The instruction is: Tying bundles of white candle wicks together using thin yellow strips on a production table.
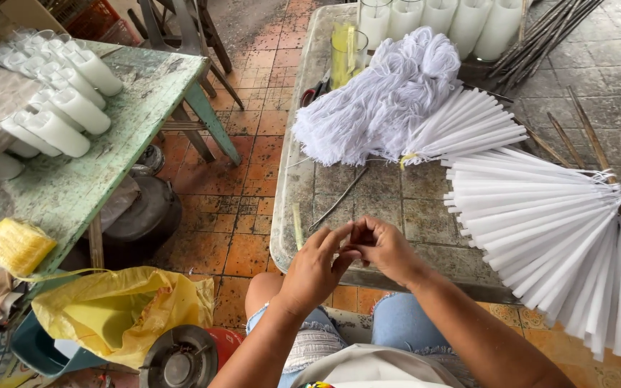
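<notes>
Left hand: the left hand is raised over the near edge of the stone-topped table, fingers curled in and meeting the other hand's fingertips.
Right hand: the right hand faces it, fingers bent inward, tips pressed against the left hand's.
Grip: both hands pinch together at 1 spot; whatever sits between the fingertips is too small to tell.
White thread: a thick bundle of white string lies on the far part of the table, well apart from the hands.
Thin candles: a small fan of white tapers lies against the string; a larger fan of white tapers spreads at the right, near the right forearm.
Loose bits: a thin metal rod and a pale yellow stick lie on the table, just beyond the left hand.
Far end: a glass with yellow contents stands beside a row of white pillar candles.
Green table: more white candles in glass lie on the worn green table at left, with a yellow bundle near its front.
Floor: a yellow plastic bag sits on the tiles.
</notes>
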